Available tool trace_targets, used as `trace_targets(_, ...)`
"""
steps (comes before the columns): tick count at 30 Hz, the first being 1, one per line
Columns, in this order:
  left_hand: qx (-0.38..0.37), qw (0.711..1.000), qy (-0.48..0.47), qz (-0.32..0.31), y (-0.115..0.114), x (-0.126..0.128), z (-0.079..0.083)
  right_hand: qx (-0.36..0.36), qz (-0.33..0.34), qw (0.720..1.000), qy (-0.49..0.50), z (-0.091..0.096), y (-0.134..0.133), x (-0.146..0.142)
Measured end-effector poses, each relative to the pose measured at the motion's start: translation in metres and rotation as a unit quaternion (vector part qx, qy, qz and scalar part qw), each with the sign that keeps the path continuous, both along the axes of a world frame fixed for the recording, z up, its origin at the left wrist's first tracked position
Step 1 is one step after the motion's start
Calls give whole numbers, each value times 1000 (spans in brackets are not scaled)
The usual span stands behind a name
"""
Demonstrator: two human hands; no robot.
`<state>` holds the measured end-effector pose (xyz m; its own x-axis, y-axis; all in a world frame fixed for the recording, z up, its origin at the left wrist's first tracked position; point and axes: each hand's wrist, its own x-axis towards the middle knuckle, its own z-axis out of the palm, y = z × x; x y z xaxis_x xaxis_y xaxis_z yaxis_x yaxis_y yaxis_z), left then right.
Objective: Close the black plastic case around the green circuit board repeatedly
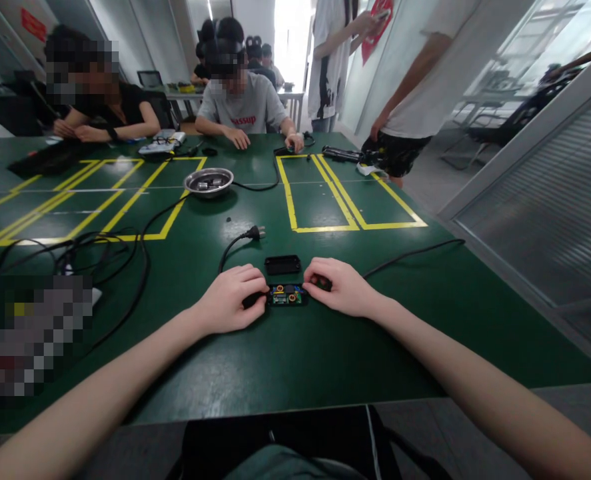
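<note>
Left hand [238,299] is pinching the left end of a small open black case [304,300] and right hand [338,287] is pinching the right end, fingertips closing on it, though exact contact is looking too dark to confirm. Case is sitting between the two grips, showing a circuit board [287,294], with a black cover [282,265] lying just beyond. Past the left grip, a plug [254,233] is lying on the green table [215,373], and a metal bowl [208,183] is standing farther off.
</note>
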<state>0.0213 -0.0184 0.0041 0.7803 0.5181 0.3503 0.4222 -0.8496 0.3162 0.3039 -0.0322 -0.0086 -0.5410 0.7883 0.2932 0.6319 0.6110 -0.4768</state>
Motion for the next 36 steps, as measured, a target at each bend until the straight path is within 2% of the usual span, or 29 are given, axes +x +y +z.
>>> trace_targets(2,10,1000,-9,7,0,0,1,23,-17,999,16,-3,0,-3)
trace_targets(5,23,999,-17,33,0,-1,0,43,-18,999,-12,-8,1,-7)
trace_targets(10,25,999,11,37,3,3,-7,30,-21,999,-24,-13,2,-9)
trace_targets(18,-9,1000,-4,25,6,5,-6,-13,-38,993,110,-10,10,-15)
trace_targets(24,-71,993,-84,36,2,5,-8,-53,-45,972,223,-6,6,-16)
trace_targets(32,-89,994,-41,50,4,4,-11,-80,-11,982,172,-5,6,-16)
trace_targets(36,-97,993,-57,43,1,5,-9,-63,11,978,201,-2,0,-18)
